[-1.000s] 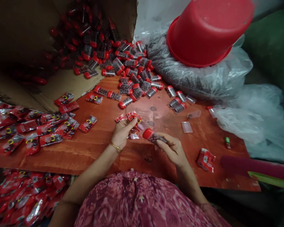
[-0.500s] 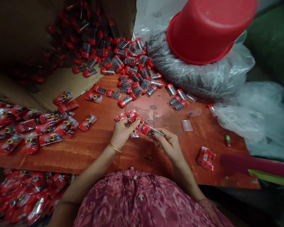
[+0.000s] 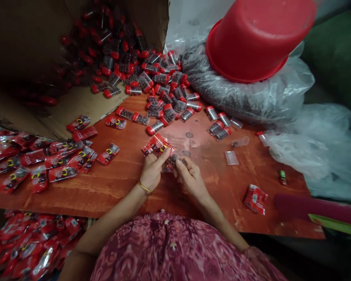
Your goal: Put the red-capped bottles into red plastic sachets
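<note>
My left hand (image 3: pixel 152 169) pinches a red printed packet (image 3: pixel 157 144) at the middle of the reddish wooden table (image 3: pixel 119 183). Right beside it, my right hand (image 3: pixel 190 177) grips a small clear tube of dark beads (image 3: pixel 173 159) whose red-capped end has slid inside the packet. The two hands almost touch. A heap of red-capped tubes (image 3: pixel 160 89) lies behind the hands and spills out of an open cardboard box (image 3: pixel 73 103). Filled red packets (image 3: pixel 55 156) are spread over the table's left side.
An upturned red plastic tub (image 3: pixel 257 35) rests on a clear bag of dark beads (image 3: pixel 251 97) at the back right. More clear plastic (image 3: pixel 318 148) lies right. A lone red packet (image 3: pixel 255 199), a small empty sleeve (image 3: pixel 231 157) and a green bit (image 3: pixel 282 176) lie on the right. Packets (image 3: pixel 32 242) pile below the table's left edge.
My right hand has moved left with the tube, and its red cap has gone into the packet that my left hand holds. The hands are now close together.
</note>
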`<state>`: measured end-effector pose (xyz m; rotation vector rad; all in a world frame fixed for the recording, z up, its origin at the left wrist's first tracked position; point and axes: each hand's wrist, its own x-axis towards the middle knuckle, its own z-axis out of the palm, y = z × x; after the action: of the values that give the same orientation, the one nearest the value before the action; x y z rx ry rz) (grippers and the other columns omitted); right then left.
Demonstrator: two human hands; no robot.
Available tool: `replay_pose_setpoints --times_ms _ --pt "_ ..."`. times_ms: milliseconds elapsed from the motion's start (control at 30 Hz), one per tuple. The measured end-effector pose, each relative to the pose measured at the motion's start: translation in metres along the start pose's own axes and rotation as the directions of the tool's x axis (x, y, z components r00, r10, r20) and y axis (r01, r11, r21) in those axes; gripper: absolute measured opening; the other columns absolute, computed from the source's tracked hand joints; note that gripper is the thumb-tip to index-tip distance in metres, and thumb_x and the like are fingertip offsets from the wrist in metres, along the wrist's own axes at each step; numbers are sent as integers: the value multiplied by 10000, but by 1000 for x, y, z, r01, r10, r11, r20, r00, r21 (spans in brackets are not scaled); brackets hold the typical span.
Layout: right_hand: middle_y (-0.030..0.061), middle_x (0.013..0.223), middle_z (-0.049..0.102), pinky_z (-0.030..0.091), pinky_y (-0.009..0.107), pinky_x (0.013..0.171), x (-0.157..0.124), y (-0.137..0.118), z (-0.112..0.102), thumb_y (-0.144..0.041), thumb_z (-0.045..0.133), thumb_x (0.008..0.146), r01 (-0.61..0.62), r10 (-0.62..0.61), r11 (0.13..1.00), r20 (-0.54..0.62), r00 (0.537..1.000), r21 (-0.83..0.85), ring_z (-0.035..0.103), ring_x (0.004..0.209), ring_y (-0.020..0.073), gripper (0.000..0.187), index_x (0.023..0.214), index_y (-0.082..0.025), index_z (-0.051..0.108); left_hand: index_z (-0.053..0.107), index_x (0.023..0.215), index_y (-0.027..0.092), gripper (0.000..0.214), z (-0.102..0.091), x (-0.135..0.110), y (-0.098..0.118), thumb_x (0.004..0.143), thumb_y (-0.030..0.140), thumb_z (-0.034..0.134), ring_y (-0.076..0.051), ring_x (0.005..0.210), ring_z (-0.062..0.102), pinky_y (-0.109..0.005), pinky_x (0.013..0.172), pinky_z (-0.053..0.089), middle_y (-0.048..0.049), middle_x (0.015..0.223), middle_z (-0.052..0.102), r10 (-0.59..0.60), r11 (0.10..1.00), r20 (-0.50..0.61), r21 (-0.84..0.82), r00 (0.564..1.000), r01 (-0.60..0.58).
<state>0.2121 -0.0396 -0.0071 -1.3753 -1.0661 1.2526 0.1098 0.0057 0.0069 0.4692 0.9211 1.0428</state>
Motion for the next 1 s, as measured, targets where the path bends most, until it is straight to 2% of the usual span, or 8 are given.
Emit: replay_pose_setpoints --times_ms 100,300,433,600,733,800,900,1000 --pt "-90 480 400 282 198 345 2 -2 5 -501 447 832 -79 74 995 78 994 62 307 341 61 309 811 -194 487 650 691 126 285 -3 2 -1 593 374 750 -106 572 574 -233 575 459 -13 645 655 31 999 0 35 1000 -31" --pt "-17 674 539 435 235 570 5 -2 16 -414 446 845 141 -149 984 -72 986 -112 503 592 108 222 861 -200 500 694 765 125 315 -7 8 0 639 413 703 -115 564 583 -220 533 440 -34 648 668 -32 995 17 95 999 30" --pt "-39 618 477 410 229 531 7 2 19 -403 434 849 111 -111 991 2 994 -79 457 544 102 218 870 -196 500 698 767 128 288 -6 9 2 598 359 735 -121 629 601 -237 623 461 -37 694 682 32 999 -25 21 999 -31" --pt "-1 710 533 440 236 574 10 5 27 -422 462 835 130 -133 991 -99 986 -38 494 618 112 234 893 -198 501 685 674 116 262 -4 8 2 586 359 732 -118 566 578 -225 535 441 -36 623 657 2 992 13 126 1000 -3" --pt "-63 588 461 392 207 435 13 8 27 -480 488 814 -5 -2 984 37 999 177 410 437 72 282 891 -209 478 608 604 136 317 -6 5 10 606 434 715 -71 340 444 -208 342 336 16 463 543 -40 985 36 167 999 33" --pt "-59 606 496 417 218 463 13 9 23 -480 495 818 -41 12 974 129 992 222 437 437 70 287 912 -209 489 581 624 150 344 -8 3 13 628 476 689 -66 290 391 -206 289 298 45 423 480 -66 991 72 119 995 57" --pt "-20 683 586 458 241 540 13 6 14 -468 515 818 6 -30 989 161 986 151 515 499 83 282 900 -199 528 550 620 158 367 -10 1 11 643 504 669 -63 290 365 -202 283 309 74 397 401 -63 998 101 16 993 61" --pt "-6 647 614 449 231 483 15 -2 9 -478 535 805 45 -52 997 140 989 56 524 458 86 296 770 -185 546 517 573 151 409 -10 -3 2 648 527 658 -44 314 364 -183 315 307 81 409 362 -83 995 107 -51 991 88"
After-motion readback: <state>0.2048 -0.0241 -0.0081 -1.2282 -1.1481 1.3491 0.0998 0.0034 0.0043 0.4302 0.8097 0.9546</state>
